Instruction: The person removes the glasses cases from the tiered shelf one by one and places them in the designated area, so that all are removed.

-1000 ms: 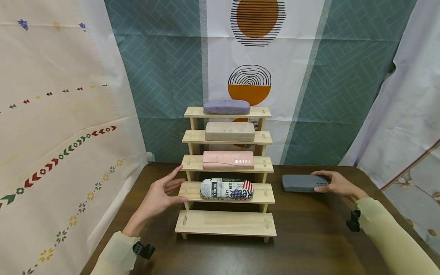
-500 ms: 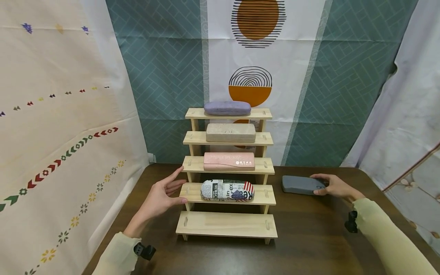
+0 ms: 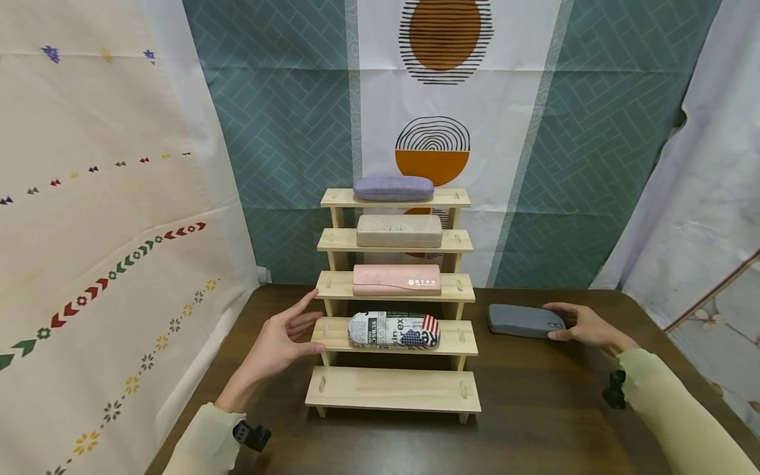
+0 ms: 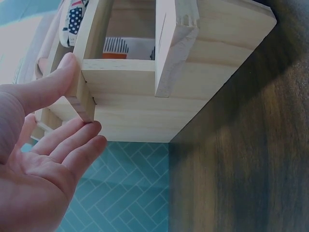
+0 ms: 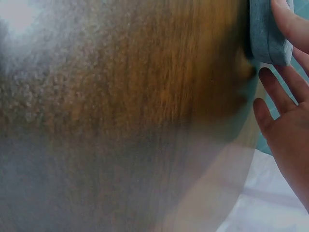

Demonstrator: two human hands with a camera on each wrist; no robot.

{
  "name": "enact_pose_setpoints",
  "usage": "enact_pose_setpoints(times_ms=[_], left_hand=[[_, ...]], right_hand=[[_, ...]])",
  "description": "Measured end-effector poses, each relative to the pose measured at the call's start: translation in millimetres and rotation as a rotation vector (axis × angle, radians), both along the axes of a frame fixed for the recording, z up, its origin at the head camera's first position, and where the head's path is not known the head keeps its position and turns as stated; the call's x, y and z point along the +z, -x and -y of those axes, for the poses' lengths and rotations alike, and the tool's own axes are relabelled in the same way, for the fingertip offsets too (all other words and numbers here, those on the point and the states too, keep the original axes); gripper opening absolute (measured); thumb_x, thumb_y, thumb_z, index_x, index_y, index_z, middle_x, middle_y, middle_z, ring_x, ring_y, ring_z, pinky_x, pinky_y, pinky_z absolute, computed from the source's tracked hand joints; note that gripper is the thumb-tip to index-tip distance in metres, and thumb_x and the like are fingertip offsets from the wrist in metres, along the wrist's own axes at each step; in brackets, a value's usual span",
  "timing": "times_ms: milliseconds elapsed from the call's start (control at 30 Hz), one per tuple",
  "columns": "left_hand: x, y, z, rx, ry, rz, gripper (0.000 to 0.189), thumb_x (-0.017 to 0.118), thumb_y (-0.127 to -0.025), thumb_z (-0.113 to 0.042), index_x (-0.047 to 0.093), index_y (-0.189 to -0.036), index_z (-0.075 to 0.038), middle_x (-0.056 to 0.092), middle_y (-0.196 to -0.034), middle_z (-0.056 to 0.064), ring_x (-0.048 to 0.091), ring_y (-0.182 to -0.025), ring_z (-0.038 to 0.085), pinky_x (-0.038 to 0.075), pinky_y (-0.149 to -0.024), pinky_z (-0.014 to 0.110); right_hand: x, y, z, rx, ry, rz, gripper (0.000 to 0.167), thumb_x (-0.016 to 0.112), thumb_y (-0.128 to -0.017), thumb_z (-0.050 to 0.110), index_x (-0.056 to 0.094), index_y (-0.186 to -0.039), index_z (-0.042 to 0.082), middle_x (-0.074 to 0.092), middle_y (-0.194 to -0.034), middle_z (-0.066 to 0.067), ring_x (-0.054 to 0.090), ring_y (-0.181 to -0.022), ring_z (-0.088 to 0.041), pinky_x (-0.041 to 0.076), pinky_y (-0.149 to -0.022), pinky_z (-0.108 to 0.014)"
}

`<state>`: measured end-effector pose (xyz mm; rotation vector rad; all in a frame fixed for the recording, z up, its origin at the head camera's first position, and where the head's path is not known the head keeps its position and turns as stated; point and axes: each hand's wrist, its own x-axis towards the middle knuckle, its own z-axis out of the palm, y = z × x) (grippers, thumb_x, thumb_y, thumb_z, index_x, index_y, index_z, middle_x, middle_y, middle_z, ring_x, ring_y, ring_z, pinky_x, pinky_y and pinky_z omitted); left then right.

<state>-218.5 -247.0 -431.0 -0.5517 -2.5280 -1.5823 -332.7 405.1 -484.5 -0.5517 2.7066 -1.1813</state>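
A five-step pale wooden display stand stands mid-table. At its left side in the head view is my left hand; in the left wrist view, its thumb and fingers pinch a shelf end. To the right, my right hand holds the right end of a grey glasses case on or just above the table, thumb in front and fingers behind. Glasses cases on the stand, top to bottom: purple, beige, pink, and newspaper-print with a flag pattern. The lowest step holds nothing.
Dark brown wooden table lies under everything. A green and white patterned cloth hangs behind the stand. Pale cloths hang on both sides. Each wrist wears a black strap device.
The grey case has turned slightly, its right end now nearer me, and my right hand has shifted a little to the right. My left hand stays at the stand. The head view has shifted slightly.
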Motion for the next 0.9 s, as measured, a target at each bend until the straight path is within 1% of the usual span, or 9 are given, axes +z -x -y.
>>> enact_pose_setpoints(times_ms=[100, 167, 333, 400, 500, 600, 733, 900], left_hand=[[-0.1, 0.2, 0.4, 0.006, -0.006, 0.01, 0.106, 0.092, -0.078, 0.004, 0.038, -0.166, -0.02, 0.062, -0.14, 0.027, 0.06, -0.132, 0.04, 0.05, -0.104, 0.057], [-0.4, 0.4, 0.9, 0.002, -0.005, 0.011, 0.106, 0.092, -0.078, 0.003, 0.037, -0.166, -0.02, 0.062, -0.14, 0.028, 0.06, -0.132, 0.04, 0.05, -0.104, 0.058], [-0.1, 0.4, 1.3, -0.012, -0.019, 0.015, 0.107, 0.092, -0.078, 0.003, 0.037, -0.166, -0.022, 0.061, -0.141, 0.029, 0.06, -0.132, 0.04, 0.048, -0.104, 0.06], [0.5, 0.4, 1.1, -0.014, -0.029, 0.02, 0.108, 0.092, -0.077, 0.004, 0.037, -0.166, -0.023, 0.061, -0.141, 0.029, 0.06, -0.132, 0.04, 0.048, -0.104, 0.06], [0.3, 0.7, 1.4, -0.015, -0.033, 0.021, 0.108, 0.092, -0.077, 0.004, 0.037, -0.166, -0.024, 0.061, -0.141, 0.029, 0.06, -0.132, 0.04, 0.049, -0.104, 0.059], [-0.6, 0.8, 1.4, -0.013, -0.026, 0.012, 0.106, 0.092, -0.078, 0.002, 0.038, -0.166, -0.022, 0.061, -0.141, 0.029, 0.06, -0.131, 0.04, 0.05, -0.104, 0.057], [-2.1, 0.9, 1.4, -0.012, -0.017, 0.0, 0.105, 0.092, -0.078, 0.001, 0.038, -0.166, -0.02, 0.062, -0.14, 0.028, 0.061, -0.131, 0.04, 0.049, -0.104, 0.058], [-1.0, 0.2, 1.1, -0.008, -0.013, 0.004, 0.106, 0.092, -0.078, 0.001, 0.037, -0.166, -0.021, 0.062, -0.14, 0.028, 0.06, -0.131, 0.041, 0.049, -0.104, 0.058]], right_hand=[[0.1, -0.4, 0, -0.006, -0.001, -0.013, 0.072, 0.085, -0.091, 0.014, 0.049, -0.148, -0.012, 0.056, -0.141, -0.033, 0.062, -0.111, -0.028, 0.054, -0.08, -0.021], [0.5, -0.5, 0, -0.018, -0.009, -0.019, 0.072, 0.085, -0.091, 0.015, 0.051, -0.148, -0.011, 0.055, -0.142, -0.033, 0.062, -0.114, -0.031, 0.054, -0.082, -0.021], [2.4, 0.3, 1, -0.034, -0.037, -0.025, 0.072, 0.085, -0.092, 0.019, 0.051, -0.149, -0.009, 0.052, -0.147, -0.034, 0.056, -0.127, -0.045, 0.054, -0.089, -0.026], [3.1, 1.3, 2, -0.039, -0.045, -0.025, 0.073, 0.084, -0.092, 0.02, 0.051, -0.15, -0.009, 0.05, -0.148, -0.035, 0.053, -0.13, -0.048, 0.053, -0.09, -0.026], [2.8, 4.0, 2, -0.049, -0.041, -0.02, 0.072, 0.084, -0.093, 0.019, 0.051, -0.15, -0.009, 0.05, -0.149, -0.035, 0.053, -0.13, -0.048, 0.053, -0.089, -0.023], [2.4, 5.3, 2, -0.046, -0.031, -0.014, 0.071, 0.083, -0.093, 0.017, 0.05, -0.15, -0.01, 0.051, -0.147, -0.035, 0.055, -0.128, -0.048, 0.052, -0.086, -0.02], [1.7, 7.3, 2, -0.048, -0.036, -0.009, 0.07, 0.082, -0.093, 0.016, 0.049, -0.15, -0.011, 0.051, -0.146, -0.036, 0.056, -0.127, -0.049, 0.052, -0.085, -0.02], [1.6, 10.3, 3, -0.061, -0.044, -0.002, 0.07, 0.083, -0.093, 0.015, 0.05, -0.149, -0.011, 0.052, -0.145, -0.035, 0.056, -0.126, -0.048, 0.052, -0.086, -0.021]])
